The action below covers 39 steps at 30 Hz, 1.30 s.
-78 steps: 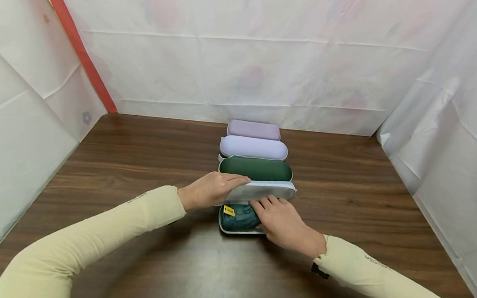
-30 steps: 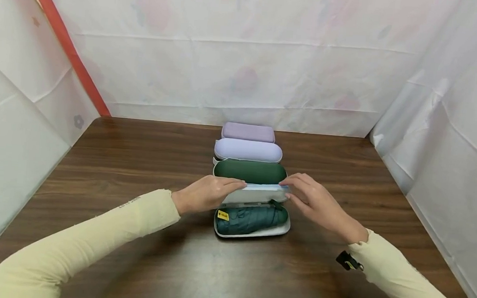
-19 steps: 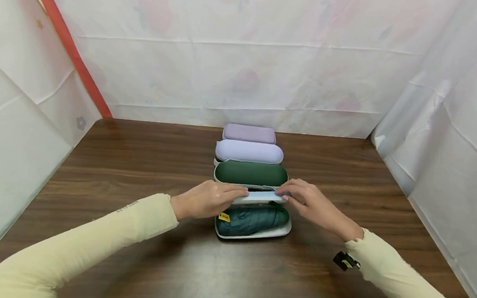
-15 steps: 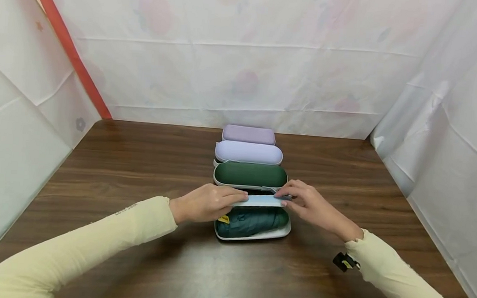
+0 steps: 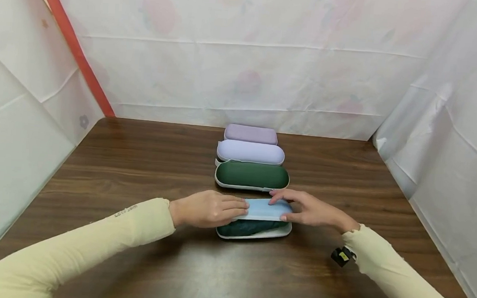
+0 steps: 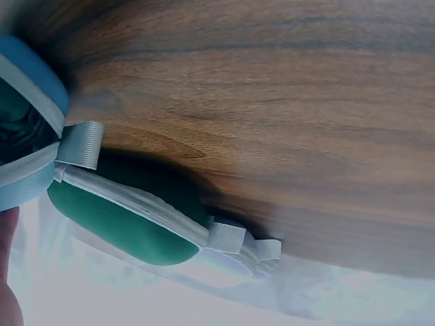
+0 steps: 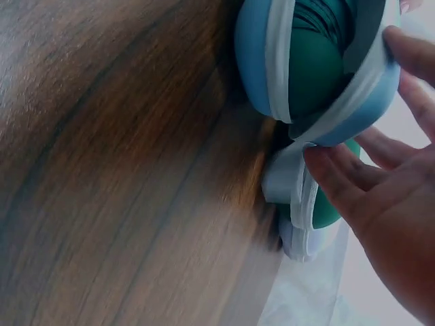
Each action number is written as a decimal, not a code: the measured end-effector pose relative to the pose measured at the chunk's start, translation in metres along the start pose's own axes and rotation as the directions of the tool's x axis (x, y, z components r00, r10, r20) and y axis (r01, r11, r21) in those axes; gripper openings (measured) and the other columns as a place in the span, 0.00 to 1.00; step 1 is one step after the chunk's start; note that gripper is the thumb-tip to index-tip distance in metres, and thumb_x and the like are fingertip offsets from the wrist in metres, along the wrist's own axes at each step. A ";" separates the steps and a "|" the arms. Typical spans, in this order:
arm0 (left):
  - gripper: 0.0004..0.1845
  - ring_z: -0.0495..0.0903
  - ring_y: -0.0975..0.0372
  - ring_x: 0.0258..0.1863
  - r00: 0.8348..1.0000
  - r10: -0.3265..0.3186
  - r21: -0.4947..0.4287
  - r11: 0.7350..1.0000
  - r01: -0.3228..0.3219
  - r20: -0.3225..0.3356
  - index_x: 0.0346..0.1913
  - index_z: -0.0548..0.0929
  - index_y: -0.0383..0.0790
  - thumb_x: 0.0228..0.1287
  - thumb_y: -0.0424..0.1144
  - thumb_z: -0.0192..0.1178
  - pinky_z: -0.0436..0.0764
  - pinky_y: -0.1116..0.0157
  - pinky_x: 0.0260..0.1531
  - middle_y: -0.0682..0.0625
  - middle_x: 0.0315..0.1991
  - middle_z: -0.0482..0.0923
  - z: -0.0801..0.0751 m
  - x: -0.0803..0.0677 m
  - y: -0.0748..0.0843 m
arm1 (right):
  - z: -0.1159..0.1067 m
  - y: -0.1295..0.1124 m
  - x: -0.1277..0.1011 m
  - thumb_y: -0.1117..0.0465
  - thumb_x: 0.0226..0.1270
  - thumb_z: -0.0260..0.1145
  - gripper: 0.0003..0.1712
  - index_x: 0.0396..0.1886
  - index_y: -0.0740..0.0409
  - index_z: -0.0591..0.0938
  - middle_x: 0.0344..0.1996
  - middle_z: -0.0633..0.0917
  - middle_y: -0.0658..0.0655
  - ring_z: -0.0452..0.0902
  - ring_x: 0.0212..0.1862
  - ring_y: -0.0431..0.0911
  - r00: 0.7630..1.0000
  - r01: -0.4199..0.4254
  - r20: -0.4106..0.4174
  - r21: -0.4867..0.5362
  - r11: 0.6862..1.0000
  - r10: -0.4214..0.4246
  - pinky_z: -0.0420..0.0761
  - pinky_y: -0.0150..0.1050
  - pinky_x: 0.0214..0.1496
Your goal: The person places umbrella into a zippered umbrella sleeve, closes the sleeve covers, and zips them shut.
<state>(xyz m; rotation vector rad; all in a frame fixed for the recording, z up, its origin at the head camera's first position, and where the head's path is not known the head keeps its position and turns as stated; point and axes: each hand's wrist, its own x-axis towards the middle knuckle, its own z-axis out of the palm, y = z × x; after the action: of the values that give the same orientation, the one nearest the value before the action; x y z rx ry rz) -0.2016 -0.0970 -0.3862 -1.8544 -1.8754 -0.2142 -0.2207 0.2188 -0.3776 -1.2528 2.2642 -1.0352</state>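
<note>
In the head view a light blue zip case (image 5: 261, 209) stands on the table with its lid half lowered. Inside it lies a dark green folding umbrella (image 5: 247, 228), mostly covered by the lid. My left hand (image 5: 208, 209) lies across the lid's left end, fingers fairly straight. At the other end my right hand (image 5: 311, 209) holds the lid, its thumb at the front edge and its fingertips toward the back. The right wrist view shows a gap between lid and base, with the umbrella (image 7: 316, 78) visible within.
Behind the blue case, a dark green case (image 5: 252, 174), a lavender case (image 5: 250, 151) and a purple case (image 5: 251, 133) stand closed in a row. The brown wooden table (image 5: 159, 152) is bounded by white patterned sheets (image 5: 210, 73).
My right hand has left the umbrella and moved to the lid's right end. The lid has swung forward and down over the umbrella, with both hands following it.
</note>
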 end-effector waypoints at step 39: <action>0.43 0.63 0.52 0.66 0.753 -0.480 0.169 0.874 0.457 0.449 0.75 0.53 0.44 0.64 0.60 0.56 0.62 0.43 0.60 0.40 0.70 0.58 0.004 0.005 0.049 | 0.008 -0.004 0.012 0.68 0.68 0.61 0.16 0.52 0.51 0.81 0.54 0.76 0.54 0.68 0.57 0.49 0.994 0.107 0.027 -0.118 0.987 -0.104 0.71 0.47 0.56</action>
<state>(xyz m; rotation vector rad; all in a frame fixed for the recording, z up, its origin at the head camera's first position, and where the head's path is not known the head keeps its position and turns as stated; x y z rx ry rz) -0.1542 -0.0872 -0.3982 -1.4477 -2.6548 0.1491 -0.2200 0.2040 -0.3801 -1.4389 2.2955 -0.9298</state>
